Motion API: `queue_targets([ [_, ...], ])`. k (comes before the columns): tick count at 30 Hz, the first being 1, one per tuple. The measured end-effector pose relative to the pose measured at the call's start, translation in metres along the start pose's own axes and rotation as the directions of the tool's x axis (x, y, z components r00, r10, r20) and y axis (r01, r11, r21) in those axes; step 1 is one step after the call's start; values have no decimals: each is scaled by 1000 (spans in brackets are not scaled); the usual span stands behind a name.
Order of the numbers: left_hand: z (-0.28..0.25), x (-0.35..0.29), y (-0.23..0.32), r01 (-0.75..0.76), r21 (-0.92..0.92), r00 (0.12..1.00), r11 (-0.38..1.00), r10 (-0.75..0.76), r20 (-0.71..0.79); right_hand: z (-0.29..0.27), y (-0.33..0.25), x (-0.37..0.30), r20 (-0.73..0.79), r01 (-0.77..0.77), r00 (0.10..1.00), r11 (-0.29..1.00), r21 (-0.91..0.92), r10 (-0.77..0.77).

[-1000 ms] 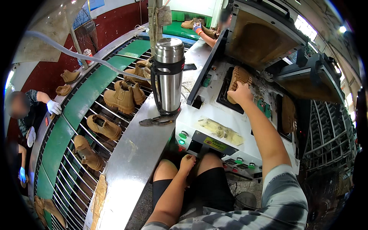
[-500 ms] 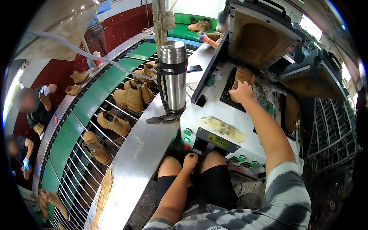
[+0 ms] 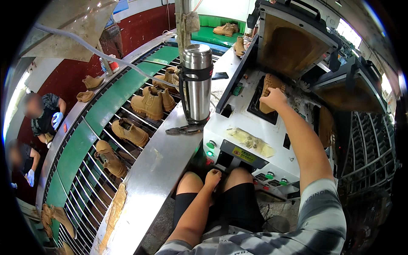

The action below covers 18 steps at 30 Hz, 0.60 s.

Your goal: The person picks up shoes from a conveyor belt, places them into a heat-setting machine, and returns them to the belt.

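Note:
My right hand [image 3: 274,100] is closed on a tan work boot [image 3: 272,82] over the dark recessed pad [image 3: 264,115] of a white press machine [image 3: 238,123]. The boot is turned so that its ridged sole faces partly left and up; its upper is mostly hidden by my hand. Between my knees rests my left hand [image 3: 213,177], fingers curled in, with nothing visible in it. Another tan boot [image 3: 326,126] lies in the machine's right station, partly behind my right forearm. Both padded lids [image 3: 293,40] stand raised.
To the left, a roller conveyor [image 3: 90,193] with a green belt carries several tan boots [image 3: 146,103]. A steel thermos [image 3: 197,85] and dark pliers [image 3: 184,129] stand and lie on the metal ledge. Two co-workers [image 3: 46,117] are beyond the conveyor. A rack [image 3: 363,148] is at right.
The boot under my right hand has rolled from sole-up toward its side, uncovering more of the pad. At the far ledge, a co-worker's hand has left view and a boot now stands there.

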<state>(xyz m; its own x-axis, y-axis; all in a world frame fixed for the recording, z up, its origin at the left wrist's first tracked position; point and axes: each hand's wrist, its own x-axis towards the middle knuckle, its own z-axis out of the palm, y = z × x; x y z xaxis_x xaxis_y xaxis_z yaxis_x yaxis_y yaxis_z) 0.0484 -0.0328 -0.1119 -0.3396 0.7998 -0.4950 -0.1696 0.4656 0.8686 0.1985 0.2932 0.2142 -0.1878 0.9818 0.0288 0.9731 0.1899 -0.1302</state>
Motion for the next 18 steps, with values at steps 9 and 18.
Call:
queue_targets([
  [9,0,-3,-1,3,-52,1000,999,-2,29,17,-3,-7,-46,-41,998,995,-87,37],
  [18,2,-10,6,-228,-55,971,972,224,-81,-15,31,-3,105,214,971,977,9,-214],
])
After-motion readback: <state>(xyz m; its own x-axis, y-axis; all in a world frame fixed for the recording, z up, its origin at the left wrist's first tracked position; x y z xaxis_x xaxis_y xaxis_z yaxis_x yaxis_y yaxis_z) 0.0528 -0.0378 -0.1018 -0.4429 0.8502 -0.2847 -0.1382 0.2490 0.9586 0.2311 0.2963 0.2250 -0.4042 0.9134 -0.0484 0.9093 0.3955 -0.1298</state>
